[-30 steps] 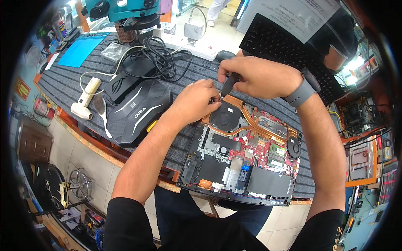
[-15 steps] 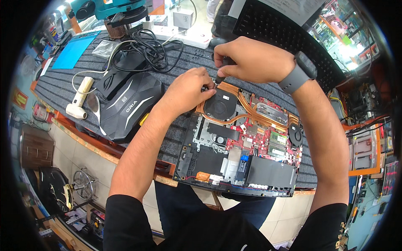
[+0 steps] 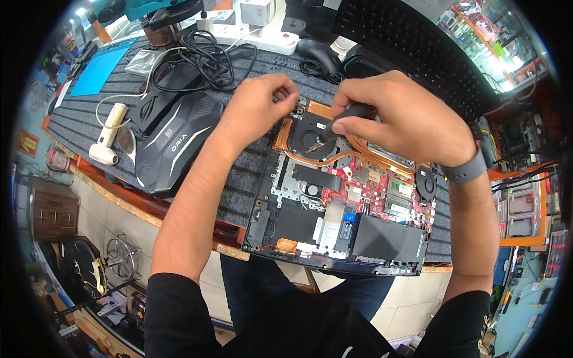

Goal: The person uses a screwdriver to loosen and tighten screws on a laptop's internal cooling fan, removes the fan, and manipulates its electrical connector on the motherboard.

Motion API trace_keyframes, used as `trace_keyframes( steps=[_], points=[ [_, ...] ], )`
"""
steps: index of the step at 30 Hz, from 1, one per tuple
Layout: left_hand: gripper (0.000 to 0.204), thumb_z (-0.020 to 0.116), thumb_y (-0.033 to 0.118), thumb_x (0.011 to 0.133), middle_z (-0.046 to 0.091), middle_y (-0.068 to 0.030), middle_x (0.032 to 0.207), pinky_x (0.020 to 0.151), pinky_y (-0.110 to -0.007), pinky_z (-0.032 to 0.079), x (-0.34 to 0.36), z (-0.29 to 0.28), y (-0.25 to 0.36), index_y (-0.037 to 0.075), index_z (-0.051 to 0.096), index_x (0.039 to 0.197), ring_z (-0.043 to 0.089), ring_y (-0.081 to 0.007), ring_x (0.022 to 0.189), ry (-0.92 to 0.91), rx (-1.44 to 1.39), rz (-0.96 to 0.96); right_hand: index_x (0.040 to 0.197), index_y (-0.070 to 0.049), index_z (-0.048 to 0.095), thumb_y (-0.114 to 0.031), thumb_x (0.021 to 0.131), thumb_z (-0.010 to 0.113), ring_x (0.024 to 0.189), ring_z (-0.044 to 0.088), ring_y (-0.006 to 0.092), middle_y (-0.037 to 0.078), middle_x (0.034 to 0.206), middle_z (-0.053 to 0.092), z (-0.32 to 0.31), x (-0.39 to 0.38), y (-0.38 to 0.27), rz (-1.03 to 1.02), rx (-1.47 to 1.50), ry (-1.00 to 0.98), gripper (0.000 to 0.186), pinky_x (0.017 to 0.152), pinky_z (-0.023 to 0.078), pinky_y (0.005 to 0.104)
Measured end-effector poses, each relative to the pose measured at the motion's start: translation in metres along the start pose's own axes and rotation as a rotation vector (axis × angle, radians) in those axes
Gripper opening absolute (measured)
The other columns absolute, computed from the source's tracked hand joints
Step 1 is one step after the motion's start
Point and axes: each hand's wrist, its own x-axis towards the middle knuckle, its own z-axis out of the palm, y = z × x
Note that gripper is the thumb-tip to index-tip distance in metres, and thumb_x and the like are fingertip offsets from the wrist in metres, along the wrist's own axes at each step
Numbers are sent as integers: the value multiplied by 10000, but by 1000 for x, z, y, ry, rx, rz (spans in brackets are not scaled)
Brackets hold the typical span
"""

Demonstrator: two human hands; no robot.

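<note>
Red circuit board [image 3: 370,185] with copper-orange pipes [image 3: 358,152] and a black fan [image 3: 307,138]. Grey ribbed mat [image 3: 250,179] underneath. Black laptop cover [image 3: 176,149] with white lines, blue sheet [image 3: 101,71], white power strip [image 3: 262,40], grey watch band [image 3: 465,172].

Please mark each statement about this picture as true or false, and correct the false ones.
1. The right hand holds a dark-handled screwdriver over the open laptop. True.
2. The left hand rests on the white hair dryer. False: it is at the far edge of the laptop, near the fan; the white hair dryer lies apart, to the left.
3. The laptop's bottom cover is still on. False: the board, copper pipes and battery are exposed.
4. A grey band is on the right wrist. True.
5. A black keyboard lies beyond the laptop. True.
</note>
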Motion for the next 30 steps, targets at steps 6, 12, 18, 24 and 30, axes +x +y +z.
trace_keyframes(
  steps=[6, 12, 18, 24, 30],
  points=[
    [184, 772, 87, 938, 772, -70, 919, 766, -285, 551, 3, -4, -8, 22, 762, 1110, 714, -139, 840, 139, 41, 70, 987, 1, 695, -184, 959, 755, 760, 714, 344, 170, 840, 728, 22, 16, 4, -62, 28, 46, 197, 682, 529, 411],
    [176, 788, 95, 934, 765, -84, 924, 770, -303, 563, 2, -11, -9, 25, 782, 1096, 720, -160, 839, 186, 134, 55, 982, -9, 710, -190, 962, 720, 828, 725, 396, 199, 838, 732, 17, 23, -3, 44, -25, -52, 183, 761, 566, 467],
    [187, 805, 151, 933, 769, -104, 951, 781, -327, 574, 3, -17, -5, 26, 793, 1071, 725, -185, 836, 235, 198, -14, 980, -6, 715, -209, 960, 723, 825, 718, 405, 207, 833, 721, 17, 26, -5, 5, -51, -38, 204, 759, 566, 472],
    [193, 792, 141, 941, 776, -98, 964, 794, -334, 580, 5, -22, -10, 35, 792, 1102, 735, -193, 847, 286, 237, 31, 971, 7, 731, -229, 973, 707, 834, 717, 415, 211, 831, 722, 11, 34, -23, 99, -230, -102, 237, 762, 567, 479],
    [165, 787, 129, 934, 798, -90, 928, 787, -337, 587, 8, -40, -17, 50, 804, 1078, 752, -199, 823, 332, 135, -55, 996, -15, 699, -142, 907, 746, 916, 723, 394, 207, 889, 717, 18, 41, -28, -221, -106, -101, 162, 790, 569, 472]
  ],
)
